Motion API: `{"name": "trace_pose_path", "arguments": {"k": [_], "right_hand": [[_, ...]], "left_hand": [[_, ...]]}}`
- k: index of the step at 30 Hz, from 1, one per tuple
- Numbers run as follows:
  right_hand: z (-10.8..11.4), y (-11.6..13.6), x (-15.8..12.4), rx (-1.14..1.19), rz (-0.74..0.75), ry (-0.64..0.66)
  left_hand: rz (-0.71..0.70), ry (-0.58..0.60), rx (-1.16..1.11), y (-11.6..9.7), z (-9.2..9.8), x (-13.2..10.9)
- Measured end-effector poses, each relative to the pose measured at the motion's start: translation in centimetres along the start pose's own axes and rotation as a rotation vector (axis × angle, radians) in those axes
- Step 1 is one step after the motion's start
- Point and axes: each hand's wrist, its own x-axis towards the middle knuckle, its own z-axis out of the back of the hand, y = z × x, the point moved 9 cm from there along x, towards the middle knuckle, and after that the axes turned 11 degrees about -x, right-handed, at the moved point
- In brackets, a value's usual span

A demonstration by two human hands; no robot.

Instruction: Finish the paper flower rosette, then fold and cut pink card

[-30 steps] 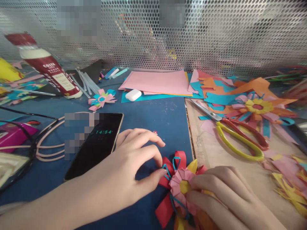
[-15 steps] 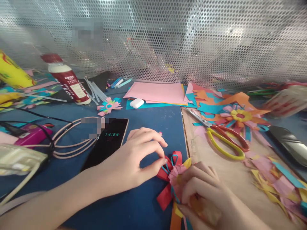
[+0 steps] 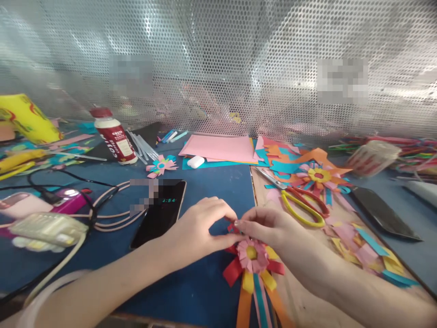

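Observation:
A layered paper flower (image 3: 240, 256) lies in front of me, with a pink fringed ring, a yellow middle, red and yellow looped petals and orange, pink and blue strips hanging toward me. My left hand (image 3: 201, 228) is closed at its top edge, thumb and forefinger on a small red loop with blue in it. From the other side my right hand (image 3: 273, 228) pinches the same spot, its fingertips meeting those of the left. The fingers partly hide the upper petals. Just beyond my right hand lie scissors (image 3: 303, 207) with yellow and red handles.
A phone (image 3: 159, 214) and coiled cable (image 3: 109, 223) lie left. Farther back stand a Costa bottle (image 3: 114, 139) and pink paper sheets (image 3: 218, 148) with a white earbud case (image 3: 195, 162). Paper scraps (image 3: 362, 246) and a dark phone-like object (image 3: 385, 214) lie right. A perforated metal screen (image 3: 218, 54) closes the back.
My right hand has moved up from the flower's right side to its top, joining the left at the red loop. The pink ring is now uncovered. The view has shifted slightly.

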Motion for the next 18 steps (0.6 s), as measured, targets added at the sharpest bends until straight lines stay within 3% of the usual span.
{"name": "trace_pose_path", "arguments": {"k": [6,10,14,18], "right_hand": [[1.7,-0.4,0.1,0.039,0.122,-0.167],[2.7,1.0,0.1,-0.114,0.221,-0.254],[1.6,3.7,0.1,-0.317,0.360,-0.218],[-0.1,4.5,0.8,-0.375,0.420,-0.195]], "left_hand": [[0.233,-0.120,-0.127,1.7,1.6,-0.1],[0.368,-0.189,-0.305,2.7,2.3,-0.2],[0.393,-0.214,-0.402,2.6,2.7,-0.4],[0.366,-0.279,-0.386,2.1,3.7,-1.0]]}}
